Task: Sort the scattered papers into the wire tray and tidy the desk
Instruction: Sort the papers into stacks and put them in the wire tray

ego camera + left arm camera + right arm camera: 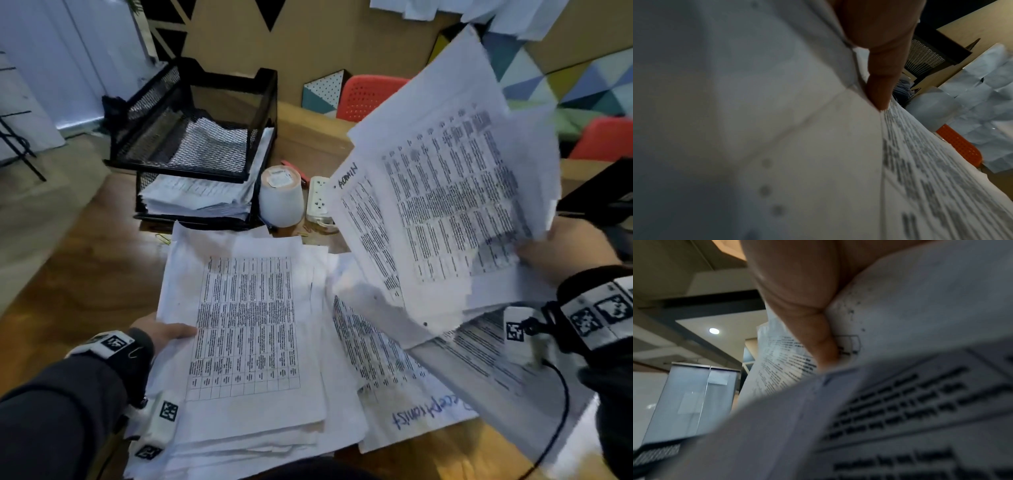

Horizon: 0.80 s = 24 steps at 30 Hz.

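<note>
A black wire tray point(191, 102) with two tiers stands at the back left of the desk, papers lying in both tiers. My left hand point(161, 334) holds the left edge of a thick paper stack point(246, 329) near the desk's front, thumb point(879, 91) on the top printed sheet point(941, 162). My right hand point(561, 250) grips a raised bundle of printed sheets point(442, 205) above the desk at the right, its thumb point(818, 340) pressed on the sheets point(900, 402). More loose papers point(394, 377) lie spread under the bundle.
A white cylindrical container point(281, 197) and a white power strip point(318, 198) stand just right of the tray. Paper clips point(164, 238) lie by the tray. Red chairs point(370, 96) stand behind the wooden desk point(85, 274). A dark object point(603, 195) sits at the right edge.
</note>
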Each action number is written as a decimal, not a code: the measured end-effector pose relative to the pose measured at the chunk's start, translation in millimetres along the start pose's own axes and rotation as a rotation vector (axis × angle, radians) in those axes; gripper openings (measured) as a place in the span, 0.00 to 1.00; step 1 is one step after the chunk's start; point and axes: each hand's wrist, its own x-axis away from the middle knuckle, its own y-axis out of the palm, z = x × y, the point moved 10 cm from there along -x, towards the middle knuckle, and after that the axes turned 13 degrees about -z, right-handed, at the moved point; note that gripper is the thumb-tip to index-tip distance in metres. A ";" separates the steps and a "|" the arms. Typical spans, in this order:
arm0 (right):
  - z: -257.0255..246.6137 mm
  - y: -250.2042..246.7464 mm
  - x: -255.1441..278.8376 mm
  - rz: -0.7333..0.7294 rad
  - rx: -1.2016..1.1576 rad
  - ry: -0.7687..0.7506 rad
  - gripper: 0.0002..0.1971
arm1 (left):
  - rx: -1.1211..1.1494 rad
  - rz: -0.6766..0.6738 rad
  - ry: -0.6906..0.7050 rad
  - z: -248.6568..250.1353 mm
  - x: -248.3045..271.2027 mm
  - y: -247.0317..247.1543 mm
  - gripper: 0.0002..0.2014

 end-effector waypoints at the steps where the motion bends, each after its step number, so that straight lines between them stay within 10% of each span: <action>1: -4.4 -9.4 3.6 0.038 -0.037 -0.019 0.12 | -0.004 -0.002 0.002 0.9 0.4 0.0 0.19; 9: -35.4 -30.0 22.8 0.140 -0.338 -0.062 0.12 | 0.011 -0.013 -0.013 1.3 4.0 1.4 0.18; 14: -55.0 48.7 15.4 -0.075 -0.554 0.067 0.12 | 0.083 -0.031 0.038 4.5 11.8 1.1 0.24; 19: -86.0 155.8 26.6 -0.312 -0.641 0.154 0.11 | 0.058 -0.139 0.116 21.0 26.5 10.2 0.58; 24: -107.8 172.4 36.2 -0.299 -0.906 0.221 0.12 | 0.083 -0.091 0.082 14.6 26.0 4.4 0.39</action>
